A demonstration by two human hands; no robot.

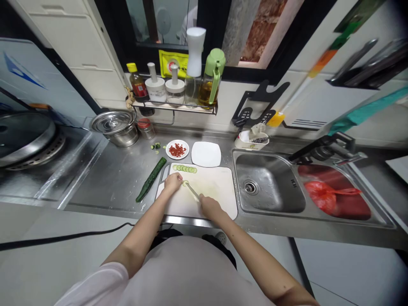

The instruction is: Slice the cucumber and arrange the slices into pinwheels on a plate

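My right hand (210, 207) is wrapped round the handle of a small knife (192, 192), its blade slanting up and left over a white cutting board (219, 182). At the blade's tip is a pale green cucumber slice (185, 183). My left hand (173, 182) pinches at the left edge of this slice, fingers drawn together. Just above, a row of overlapping cucumber slices (186, 169) lies along the board's upper left. Left of the board, a whole dark green cucumber (151, 179) rests on the steel counter.
Behind the board stand a plate of chopped red pieces (177, 150) and a white square plate (206, 154). Cucumber ends (156, 146) lie nearby. To the right is a sink (269, 182) with a red bag (321, 197) beside it; a lidded steel pot (116, 127) stands back left.
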